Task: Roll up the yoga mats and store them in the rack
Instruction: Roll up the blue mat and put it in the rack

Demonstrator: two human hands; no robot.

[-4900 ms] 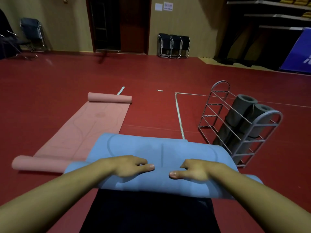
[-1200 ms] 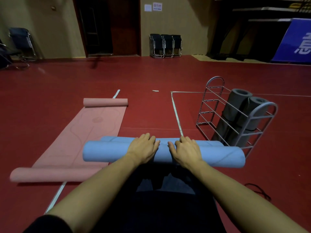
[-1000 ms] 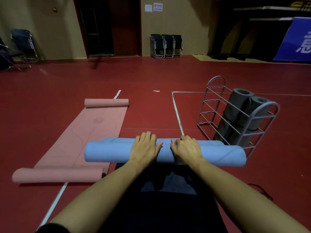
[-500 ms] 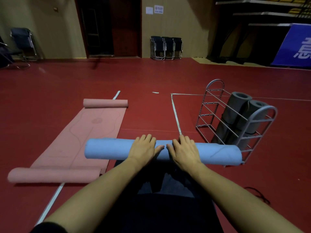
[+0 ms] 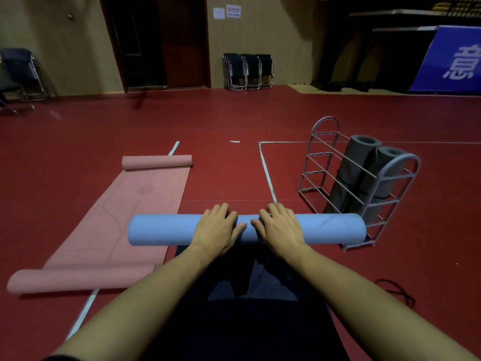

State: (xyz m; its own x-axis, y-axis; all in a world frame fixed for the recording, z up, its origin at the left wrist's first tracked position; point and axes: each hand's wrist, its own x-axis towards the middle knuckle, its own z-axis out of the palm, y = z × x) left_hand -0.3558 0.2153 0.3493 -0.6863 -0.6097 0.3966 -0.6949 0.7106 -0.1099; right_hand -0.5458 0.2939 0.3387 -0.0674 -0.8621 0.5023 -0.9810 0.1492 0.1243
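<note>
A blue yoga mat [image 5: 166,229], fully rolled into a tube, lies crosswise on the red floor in front of my knees. My left hand [image 5: 217,227] and my right hand [image 5: 279,227] rest side by side on top of its middle, palms down, fingers spread over the roll. To the left a pink yoga mat [image 5: 125,212] lies flat, its two ends curled up. At the right stands a grey wire rack [image 5: 390,175] with two rolled grey mats [image 5: 358,162] in it; the blue roll's right end touches or nearly touches the rack's front.
White floor lines [image 5: 266,170] run past the mats. Folded chairs [image 5: 247,71] lean on the far wall beside a dark doorway. A blue banner [image 5: 453,61] stands far right. A black cord [image 5: 395,293] lies on the floor at my right.
The blue mat went from half unrolled to a complete roll. In the last second the remaining flat strip beyond the roll vanished as my hands pushed it forward, toward the rack.
</note>
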